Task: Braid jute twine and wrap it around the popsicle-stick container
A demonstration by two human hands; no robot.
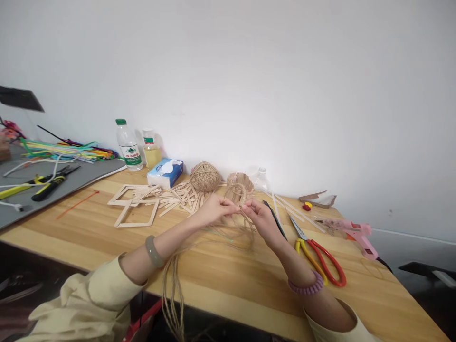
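Note:
My left hand (220, 207) and my right hand (261, 219) meet above the middle of the table, fingertips nearly touching. Both pinch a braided length of jute twine (243, 192), which curves up in a loop beyond my fingers. Loose twine strands (174, 285) trail from it across the tabletop and hang over the front edge, under my left forearm. Just behind the braid stands a small basket-like piece (245, 180) covered in wooden sticks, partly hidden by the loop. A ball of jute twine (205, 176) lies behind my left hand.
Loose craft sticks (178, 197) and stick frames (137, 213) lie left of my hands. A tissue pack (166, 173) and two bottles stand behind them. Scissors (315, 251) with red and yellow handles and a pink glue gun (358, 232) lie at the right. Pliers (53, 183) rest on the grey mat.

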